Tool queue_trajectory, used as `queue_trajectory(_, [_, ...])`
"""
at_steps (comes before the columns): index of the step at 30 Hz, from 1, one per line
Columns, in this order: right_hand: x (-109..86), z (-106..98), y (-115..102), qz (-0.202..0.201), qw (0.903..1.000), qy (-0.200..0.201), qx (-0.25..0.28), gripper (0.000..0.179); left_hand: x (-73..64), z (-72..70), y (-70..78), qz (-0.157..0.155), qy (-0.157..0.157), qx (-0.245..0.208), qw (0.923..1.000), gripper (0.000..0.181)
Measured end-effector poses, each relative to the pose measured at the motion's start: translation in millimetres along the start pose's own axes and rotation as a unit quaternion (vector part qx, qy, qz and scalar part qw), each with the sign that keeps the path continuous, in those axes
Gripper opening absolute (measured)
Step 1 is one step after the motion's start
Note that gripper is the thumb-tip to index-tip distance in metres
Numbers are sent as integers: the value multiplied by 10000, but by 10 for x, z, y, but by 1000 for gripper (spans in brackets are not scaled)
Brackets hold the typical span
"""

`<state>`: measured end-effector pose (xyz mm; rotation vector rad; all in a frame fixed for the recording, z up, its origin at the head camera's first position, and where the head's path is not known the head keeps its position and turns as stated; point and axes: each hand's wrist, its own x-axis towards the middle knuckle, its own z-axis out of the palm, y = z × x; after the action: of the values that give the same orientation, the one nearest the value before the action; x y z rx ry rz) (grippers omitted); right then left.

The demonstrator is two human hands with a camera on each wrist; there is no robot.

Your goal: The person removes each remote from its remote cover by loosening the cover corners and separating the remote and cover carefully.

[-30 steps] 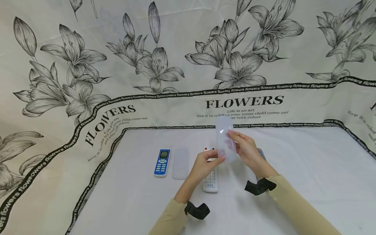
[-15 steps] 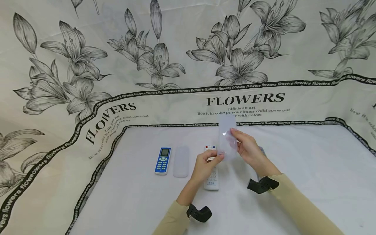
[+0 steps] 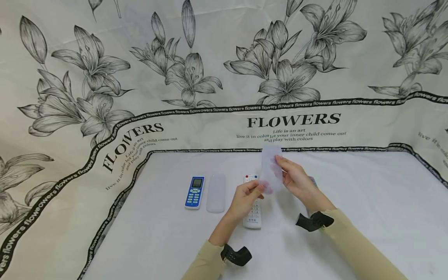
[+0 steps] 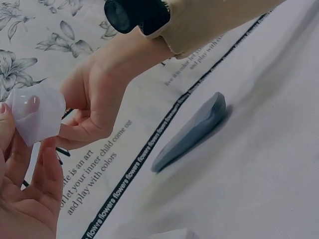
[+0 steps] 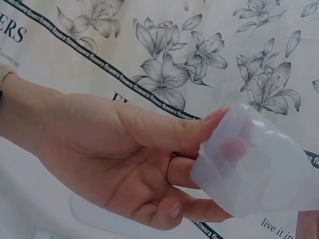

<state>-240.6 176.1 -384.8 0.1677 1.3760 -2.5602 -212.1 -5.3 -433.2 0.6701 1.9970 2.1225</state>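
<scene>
Both hands hold a translucent remote control cover [image 3: 271, 165] up above the table. My left hand [image 3: 243, 198] pinches its lower end between thumb and fingers. On its right edge, my right hand [image 3: 297, 181] grips it, thumb on the near side, with fingertips showing through the soft material. The right wrist view shows the cover [image 5: 264, 164] close up, its open end by the right fingers. Below the left hand lies a white remote [image 3: 252, 221], its middle hidden by that hand.
On the left lie a blue remote [image 3: 194, 193] and, beside it, a second translucent cover [image 3: 216, 194]. A grey-blue remote [image 4: 192, 132] lies on the white table [image 3: 150, 233], mostly behind the right forearm in the head view. A flower-printed cloth [image 3: 196, 128] hangs behind.
The cover has tilted and its upper end has come down a little; the glint on it is gone in the head view. Both hands keep their hold.
</scene>
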Motion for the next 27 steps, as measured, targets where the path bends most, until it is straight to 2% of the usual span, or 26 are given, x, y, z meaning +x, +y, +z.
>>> queue_trajectory(4, [-1,-20,8,84,9999,-93,36,16,-14,-1,-7,154,-177,-317,9992,42])
queue_trajectory(8, [11,-36,13,59,9999,-124,-19,19,-12,-3,-1,335,-32,-358,9988,50])
queue_trajectory(11, [24,-45,4,3,9998,-137,-130,19,-1,-9,20,406,211,-141,9989,39])
queue_trajectory(14, [38,-56,-19,-19,9996,-157,-233,18,16,-3,33,333,381,31,9987,30])
queue_trajectory(19, [64,-80,-64,44,9989,-276,-380,19,47,22,25,451,514,201,9975,27])
queue_trajectory(23, [68,-98,-86,197,9975,-422,-531,16,20,32,1,611,524,238,9965,24])
queue_trajectory(27, [68,-115,-98,263,9969,-480,-565,15,13,37,-13,723,315,15,9969,25])
